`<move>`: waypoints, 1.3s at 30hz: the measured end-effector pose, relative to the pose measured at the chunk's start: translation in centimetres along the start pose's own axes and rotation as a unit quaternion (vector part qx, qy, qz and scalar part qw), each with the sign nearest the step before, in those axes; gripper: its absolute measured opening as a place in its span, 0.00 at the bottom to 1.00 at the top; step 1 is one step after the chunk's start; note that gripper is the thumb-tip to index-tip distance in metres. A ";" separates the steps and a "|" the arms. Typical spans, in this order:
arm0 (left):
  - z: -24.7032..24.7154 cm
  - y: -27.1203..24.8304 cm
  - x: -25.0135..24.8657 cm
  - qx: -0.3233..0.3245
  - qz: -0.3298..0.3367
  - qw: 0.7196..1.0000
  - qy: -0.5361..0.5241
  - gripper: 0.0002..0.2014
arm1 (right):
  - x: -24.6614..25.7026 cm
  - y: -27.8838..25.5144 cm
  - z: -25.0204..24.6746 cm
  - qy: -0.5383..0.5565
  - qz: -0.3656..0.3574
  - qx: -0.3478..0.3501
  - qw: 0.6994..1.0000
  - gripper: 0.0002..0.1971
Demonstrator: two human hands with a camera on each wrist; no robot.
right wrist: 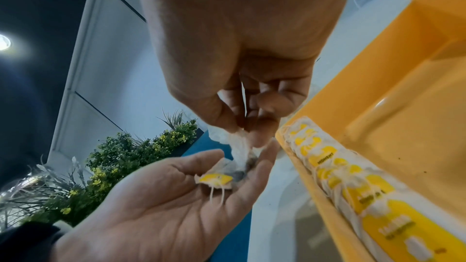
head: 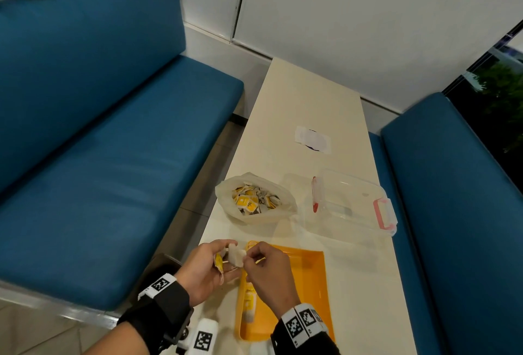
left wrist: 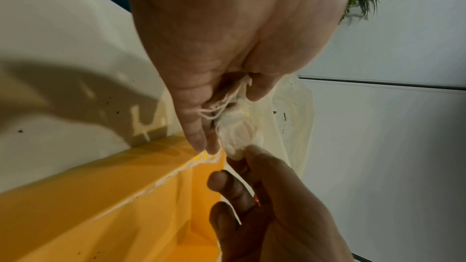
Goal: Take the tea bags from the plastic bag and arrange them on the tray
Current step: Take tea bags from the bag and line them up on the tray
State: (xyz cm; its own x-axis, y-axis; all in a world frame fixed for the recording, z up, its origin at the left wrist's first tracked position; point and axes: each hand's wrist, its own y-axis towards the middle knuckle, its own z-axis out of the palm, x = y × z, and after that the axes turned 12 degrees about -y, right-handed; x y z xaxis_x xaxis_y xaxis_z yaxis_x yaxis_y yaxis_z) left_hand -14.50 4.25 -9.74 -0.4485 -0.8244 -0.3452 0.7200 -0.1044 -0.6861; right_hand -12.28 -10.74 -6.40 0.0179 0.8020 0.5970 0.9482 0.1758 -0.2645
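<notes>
Left hand (head: 208,265) cups a small cluster of tea bags (right wrist: 228,168); right hand (head: 267,262) pinches one tea bag (head: 236,258) beside the tray (head: 311,275). Strings (left wrist: 221,103) look tangled: pulling may tear paper or drag extras onto the worktop (head: 305,105).
</notes>
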 end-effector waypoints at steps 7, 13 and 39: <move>0.0 -0.1 -0.1 -0.044 0.058 0.995 0.067 0.13 | 0.0 0.1 -2.1 0.066 0.031 -0.006 0.997 0.11; -0.3 -0.1 0.1 0.016 0.161 0.933 0.321 0.12 | 0.2 0.6 -2.6 0.049 0.060 0.025 0.997 0.14; -1.4 2.0 0.7 0.063 0.217 0.881 0.416 0.03 | -2.2 0.9 -3.6 0.144 0.015 0.041 0.989 0.04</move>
State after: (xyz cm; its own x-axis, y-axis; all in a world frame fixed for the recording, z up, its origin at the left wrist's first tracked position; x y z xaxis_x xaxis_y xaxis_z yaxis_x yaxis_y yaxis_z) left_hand -14.17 4.24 -12.27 -0.3126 -0.1146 -0.9429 0.9485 0.0165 -0.3164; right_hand -10.32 -14.35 -5.22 0.1455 0.6144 0.7754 0.9170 0.2105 -0.3389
